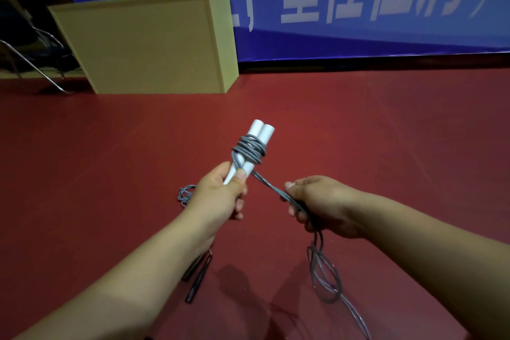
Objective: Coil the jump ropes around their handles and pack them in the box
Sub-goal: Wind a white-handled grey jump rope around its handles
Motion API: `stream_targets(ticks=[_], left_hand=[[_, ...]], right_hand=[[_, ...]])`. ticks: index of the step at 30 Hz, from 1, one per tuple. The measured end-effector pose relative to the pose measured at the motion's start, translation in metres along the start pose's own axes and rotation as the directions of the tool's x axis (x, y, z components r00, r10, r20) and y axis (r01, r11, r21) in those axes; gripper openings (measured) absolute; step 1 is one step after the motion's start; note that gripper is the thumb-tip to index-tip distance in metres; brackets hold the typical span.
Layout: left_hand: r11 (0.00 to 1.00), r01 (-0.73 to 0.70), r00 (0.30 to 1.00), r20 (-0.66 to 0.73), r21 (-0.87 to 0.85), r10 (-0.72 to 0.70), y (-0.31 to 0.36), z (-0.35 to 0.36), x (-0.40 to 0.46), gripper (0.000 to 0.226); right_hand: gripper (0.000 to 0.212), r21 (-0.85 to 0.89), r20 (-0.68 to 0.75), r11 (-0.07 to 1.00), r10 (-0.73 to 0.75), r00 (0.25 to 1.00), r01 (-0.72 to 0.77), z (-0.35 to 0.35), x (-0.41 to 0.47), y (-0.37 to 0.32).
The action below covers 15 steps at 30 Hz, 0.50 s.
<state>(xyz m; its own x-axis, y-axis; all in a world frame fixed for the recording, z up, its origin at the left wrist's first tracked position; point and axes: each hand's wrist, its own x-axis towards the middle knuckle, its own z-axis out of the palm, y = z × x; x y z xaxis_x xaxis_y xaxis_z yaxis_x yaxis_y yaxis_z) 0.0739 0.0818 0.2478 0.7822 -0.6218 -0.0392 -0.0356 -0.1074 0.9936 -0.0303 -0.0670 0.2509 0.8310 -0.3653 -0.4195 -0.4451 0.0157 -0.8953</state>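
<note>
A blue banner (pixel 358 8) with large white Chinese characters, cut off and hard to read, hangs behind the beige box (pixel 143 44) on the red floor (pixel 358 132). The left hand (pixel 220 196) grips two white handles (pixel 252 146) wrapped with grey rope (pixel 249 149); the right hand (pixel 320 207) pinches the rope's loose part just beside. Black handles (pixel 197 274), probably another rope, lie below.

A blue banner (pixel 358 8) on the wall, far beyond the hands' grip, carries large white Chinese characters, cut off along the top edge. Legible among them are "成", "重", "任" and a comma, with another comma at the far right; the other characters are too cropped to read.
</note>
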Motion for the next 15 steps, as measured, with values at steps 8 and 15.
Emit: stream_targets(ticks=[8,15], left_hand=[[0.984,0.01,0.988,-0.15,0.18,0.017,-0.013,-0.007,0.009,0.02],[0.946,-0.064,0.98,-0.158,0.319,0.12,-0.02,-0.008,0.017,0.013]], right_hand=[[0.021,-0.015,0.053,0.996,-0.09,0.995,0.091,0.0,-0.005,-0.007],[0.023,0.023,-0.074,0.995,-0.095,0.993,0.097,-0.007,-0.003,-0.012]])
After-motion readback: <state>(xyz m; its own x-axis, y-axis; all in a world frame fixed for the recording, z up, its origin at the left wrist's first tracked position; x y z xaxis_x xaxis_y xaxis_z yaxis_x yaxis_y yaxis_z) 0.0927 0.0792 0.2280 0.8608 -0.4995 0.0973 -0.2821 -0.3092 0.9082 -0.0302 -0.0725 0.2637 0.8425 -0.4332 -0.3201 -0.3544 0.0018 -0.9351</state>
